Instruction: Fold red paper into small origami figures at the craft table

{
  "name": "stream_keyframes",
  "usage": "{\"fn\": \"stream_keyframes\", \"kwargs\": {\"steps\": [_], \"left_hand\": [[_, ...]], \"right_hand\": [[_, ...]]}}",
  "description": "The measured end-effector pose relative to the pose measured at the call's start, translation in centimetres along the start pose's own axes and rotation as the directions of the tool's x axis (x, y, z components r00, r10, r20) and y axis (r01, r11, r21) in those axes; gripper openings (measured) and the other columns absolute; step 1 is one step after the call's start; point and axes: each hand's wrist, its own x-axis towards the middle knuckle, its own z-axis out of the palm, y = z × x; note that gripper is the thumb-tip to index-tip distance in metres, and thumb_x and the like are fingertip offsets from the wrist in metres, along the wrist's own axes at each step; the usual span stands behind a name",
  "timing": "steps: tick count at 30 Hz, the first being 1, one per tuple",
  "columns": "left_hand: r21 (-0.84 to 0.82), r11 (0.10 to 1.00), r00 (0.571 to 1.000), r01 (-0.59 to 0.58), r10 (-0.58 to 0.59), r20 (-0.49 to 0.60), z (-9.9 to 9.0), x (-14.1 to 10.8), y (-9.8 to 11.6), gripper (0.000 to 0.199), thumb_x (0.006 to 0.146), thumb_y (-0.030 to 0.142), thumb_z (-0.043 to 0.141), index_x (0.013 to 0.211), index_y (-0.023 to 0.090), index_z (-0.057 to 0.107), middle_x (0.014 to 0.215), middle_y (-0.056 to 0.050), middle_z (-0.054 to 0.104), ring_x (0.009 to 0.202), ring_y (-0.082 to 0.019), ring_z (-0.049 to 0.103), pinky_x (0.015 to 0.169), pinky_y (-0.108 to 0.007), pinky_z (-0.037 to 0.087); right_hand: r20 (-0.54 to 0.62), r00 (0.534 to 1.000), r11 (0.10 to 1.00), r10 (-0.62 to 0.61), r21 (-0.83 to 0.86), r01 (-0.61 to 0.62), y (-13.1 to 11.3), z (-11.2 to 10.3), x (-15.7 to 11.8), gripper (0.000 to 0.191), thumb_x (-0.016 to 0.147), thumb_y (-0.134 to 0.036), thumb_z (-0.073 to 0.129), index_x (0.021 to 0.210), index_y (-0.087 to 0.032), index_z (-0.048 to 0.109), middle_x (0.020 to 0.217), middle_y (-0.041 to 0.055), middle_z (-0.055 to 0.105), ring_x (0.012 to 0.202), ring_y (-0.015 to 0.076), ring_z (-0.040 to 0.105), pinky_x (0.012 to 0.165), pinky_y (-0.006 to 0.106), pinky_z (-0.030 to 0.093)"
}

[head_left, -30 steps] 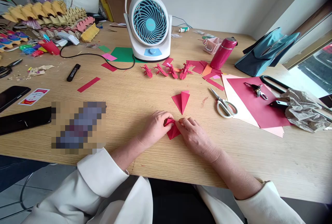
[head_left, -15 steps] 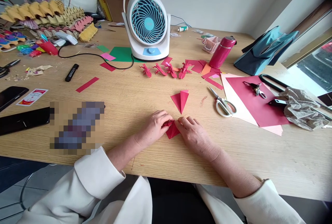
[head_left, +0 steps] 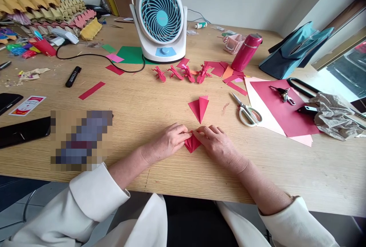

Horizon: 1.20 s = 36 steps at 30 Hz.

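Low on the wooden table, a small folded red paper (head_left: pixel 192 145) lies between my two hands. My left hand (head_left: pixel 170 140) is closed on its upper left edge, fingertips pinched. My right hand (head_left: pixel 216 143) presses its thumb and fingers on the upper right edge, close to the left fingertips. Part of the paper is hidden under the fingers. Just beyond my hands is another folded red piece (head_left: pixel 199 108), pointed toward me. Farther back, several folded red figures (head_left: pixel 188 74) stand in a row.
Scissors (head_left: pixel 247 110) lie right of my hands, beside red sheets (head_left: pixel 286 117). A fan (head_left: pixel 162 20) stands behind the figures, a red bottle (head_left: pixel 246 52) and a teal bag (head_left: pixel 291 54) to the right. Left are a marker (head_left: pixel 73 76), a red strip (head_left: pixel 92 90) and a phone (head_left: pixel 25 132).
The view has shifted slightly. My fingertips have come a little closer together at the top of the paper, and more of its creased lower part shows.
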Motion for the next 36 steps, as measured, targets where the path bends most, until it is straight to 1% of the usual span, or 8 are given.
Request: {"fn": "stream_keyframes", "kwargs": {"steps": [5, 8, 12, 16, 18, 21, 29, 36], "left_hand": [[0.010, 1.000, 0.998, 0.019, -0.018, -0.066, 0.5, -0.3, 0.4, 0.025, 0.096, 0.013, 0.047, 0.117, 0.015, 0.059, 0.103, -0.007, 0.061, 0.098, -0.018, 0.058, 0.092, -0.033, 0.050], [-0.012, 0.989, 0.980, 0.150, -0.151, -0.126, 1.2, -0.3, 0.8, 0.019, 0.094, 0.015, 0.051, 0.111, 0.016, 0.059, 0.100, -0.007, 0.062, 0.094, -0.018, 0.060, 0.087, -0.034, 0.052], [-0.056, 0.936, 0.925, 0.347, -0.352, -0.142, 1.6, 0.5, 1.3, 0.002, 0.090, 0.019, 0.058, 0.090, 0.018, 0.060, 0.088, -0.003, 0.062, 0.080, -0.017, 0.061, 0.075, -0.031, 0.050], [-0.123, 0.891, 0.880, 0.437, -0.452, -0.144, 1.8, 1.4, 1.6, 0.007, 0.087, 0.015, 0.061, 0.082, 0.019, 0.058, 0.085, 0.000, 0.064, 0.076, -0.015, 0.060, 0.069, -0.028, 0.046], [-0.120, 0.891, 0.880, 0.438, -0.452, -0.145, 1.8, 1.5, 1.7, 0.009, 0.086, 0.013, 0.061, 0.081, 0.019, 0.056, 0.084, 0.000, 0.063, 0.076, -0.015, 0.060, 0.070, -0.028, 0.046], [-0.030, 0.915, 0.906, 0.402, -0.402, -0.131, 1.8, 1.6, 1.9, 0.009, 0.087, 0.011, 0.058, 0.084, 0.019, 0.056, 0.086, -0.001, 0.061, 0.079, -0.016, 0.058, 0.073, -0.029, 0.046], [0.233, 0.950, 0.978, 0.208, -0.198, -0.066, 1.3, 0.6, 2.7, 0.014, 0.092, 0.010, 0.048, 0.085, 0.016, 0.058, 0.086, -0.005, 0.056, 0.082, -0.019, 0.053, 0.075, -0.033, 0.048], [0.220, 0.955, 0.978, 0.198, -0.179, -0.106, 1.5, 0.2, 2.7, 0.019, 0.093, 0.007, 0.045, 0.086, 0.016, 0.060, 0.083, -0.005, 0.055, 0.079, -0.017, 0.053, 0.074, -0.031, 0.050]], "right_hand": [[0.022, 1.000, 1.000, -0.004, 0.003, 0.004, 0.0, -0.1, 0.0, 0.034, 0.099, -0.016, 0.040, 0.128, -0.016, 0.058, 0.122, 0.0129, 0.058, 0.095, 0.0234, 0.050, 0.081, 0.036, 0.043], [0.025, 1.000, 1.000, 0.000, 0.002, 0.000, -0.1, -0.1, 0.0, 0.034, 0.099, -0.016, 0.040, 0.129, -0.016, 0.057, 0.122, 0.0129, 0.059, 0.093, 0.0230, 0.050, 0.080, 0.036, 0.042], [0.019, 1.000, 1.000, -0.001, 0.015, 0.000, -0.2, -0.1, 0.0, 0.035, 0.099, -0.016, 0.040, 0.131, -0.017, 0.056, 0.121, 0.0126, 0.059, 0.092, 0.0228, 0.049, 0.079, 0.036, 0.042], [0.005, 1.000, 1.000, 0.004, 0.005, -0.004, -0.3, 0.0, 0.1, 0.036, 0.099, -0.015, 0.042, 0.131, -0.017, 0.056, 0.118, 0.0127, 0.059, 0.091, 0.0230, 0.049, 0.079, 0.036, 0.042], [0.009, 1.000, 1.000, 0.006, -0.001, -0.006, -0.3, 0.0, 0.1, 0.035, 0.099, -0.015, 0.041, 0.130, -0.016, 0.056, 0.118, 0.0134, 0.059, 0.092, 0.0232, 0.049, 0.079, 0.036, 0.042], [0.009, 1.000, 1.000, 0.015, -0.004, -0.015, -0.5, 0.0, 0.1, 0.034, 0.099, -0.015, 0.040, 0.129, -0.015, 0.057, 0.117, 0.0142, 0.060, 0.094, 0.0238, 0.050, 0.080, 0.036, 0.043], [-0.008, 1.000, 0.999, 0.027, 0.022, -0.027, -0.7, 0.1, -0.1, 0.034, 0.097, -0.014, 0.044, 0.129, -0.014, 0.056, 0.119, 0.0142, 0.060, 0.097, 0.0244, 0.051, 0.080, 0.037, 0.046], [0.002, 1.000, 0.998, -0.007, 0.057, 0.007, -0.5, -0.6, -0.4, 0.035, 0.098, -0.013, 0.042, 0.130, -0.012, 0.055, 0.124, 0.0149, 0.059, 0.094, 0.0232, 0.051, 0.081, 0.037, 0.047]]}}
